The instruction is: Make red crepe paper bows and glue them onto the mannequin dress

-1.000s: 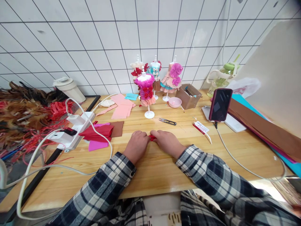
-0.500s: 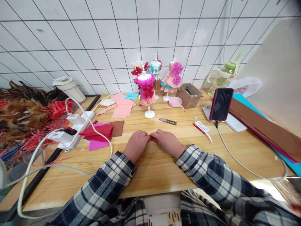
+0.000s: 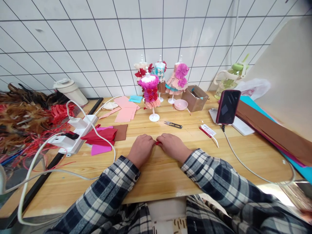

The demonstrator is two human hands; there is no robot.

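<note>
Between my fingertips is a small piece of red crepe paper [image 3: 158, 143], mostly hidden by the fingers. My left hand [image 3: 141, 149] is closed on its left end, and my right hand [image 3: 172, 147] pinches it from the right. Both hands rest low over the wooden table [image 3: 161, 185], close together. Just beyond them lie black thread snips [image 3: 173, 124]. A small dress form [image 3: 149, 91] in a magenta, red and peach paper dress stands behind the snips on a white round base.
Red crepe paper [image 3: 102, 136] lies on magenta and brown sheets at left, beside a white power strip [image 3: 80, 133] with looping cables. Peach paper [image 3: 125, 109], a pink bowl [image 3: 180, 104] and a cardboard box [image 3: 195, 99] sit farther back. A phone [image 3: 228, 107] stands at right near a glue tube [image 3: 207, 131].
Both hands stay nearly in place, still gripping the red paper, with only slight finger movement. The whole view has shifted a little.
</note>
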